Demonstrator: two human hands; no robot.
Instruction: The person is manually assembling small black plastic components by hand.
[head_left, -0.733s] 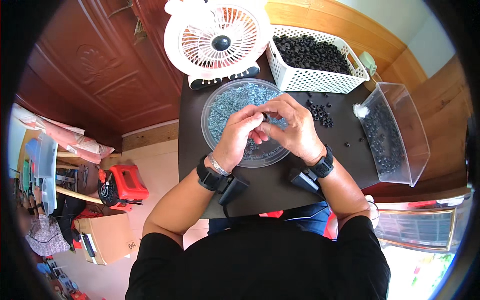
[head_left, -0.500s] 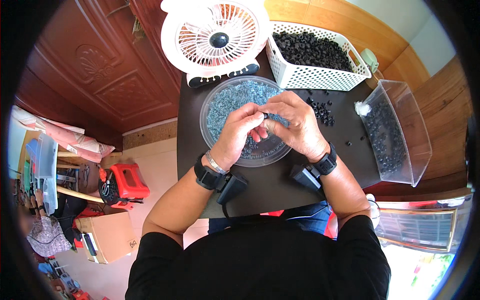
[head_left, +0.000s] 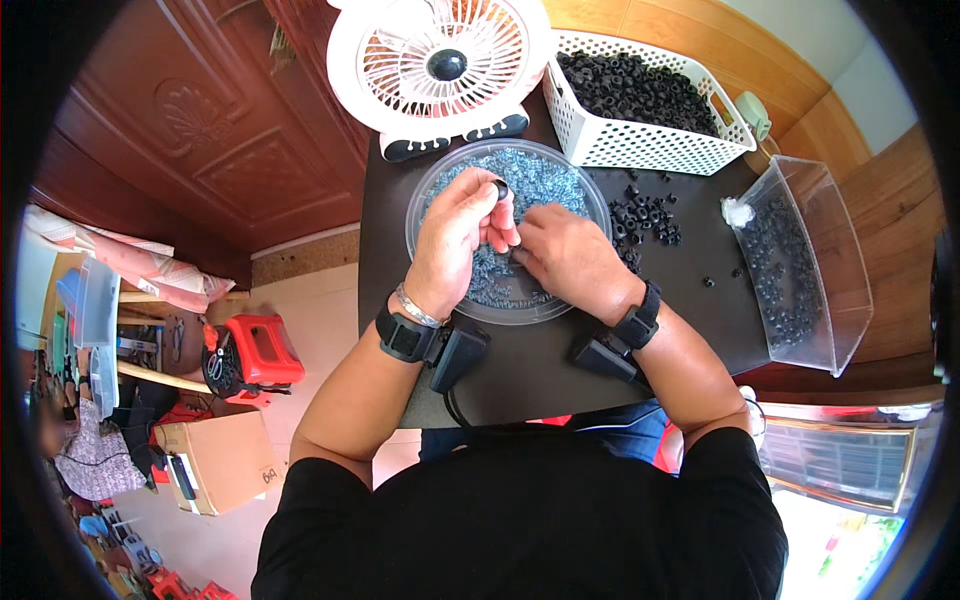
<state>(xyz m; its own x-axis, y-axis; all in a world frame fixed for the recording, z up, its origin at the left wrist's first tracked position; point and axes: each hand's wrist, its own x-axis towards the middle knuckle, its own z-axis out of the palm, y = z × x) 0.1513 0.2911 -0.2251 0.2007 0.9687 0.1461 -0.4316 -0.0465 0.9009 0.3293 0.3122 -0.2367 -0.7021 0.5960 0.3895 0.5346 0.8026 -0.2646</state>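
Observation:
My left hand (head_left: 462, 232) hovers over a round clear bowl (head_left: 424, 200) of small blue-grey parts and pinches a small black ring (head_left: 499, 188) between thumb and fingertips. My right hand (head_left: 570, 256) lies low in the same bowl, its fingers curled down among the blue-grey parts; whether it holds one is hidden. Both wrists wear black bands with black boxes attached. A loose pile of black rings (head_left: 643, 216) sits on the dark table (head_left: 520, 370) just right of the bowl.
A white fan (head_left: 440, 62) stands behind the bowl. A white perforated basket (head_left: 640, 150) of black rings is at the back right, a clear bin (head_left: 810, 270) with black rings at the right edge. Left of the table are a cardboard box (head_left: 215, 460) and a red object (head_left: 255, 350).
The hands have parted: my left hand now holds the black ring up alone, and my right hand has dropped down into the blue-grey parts.

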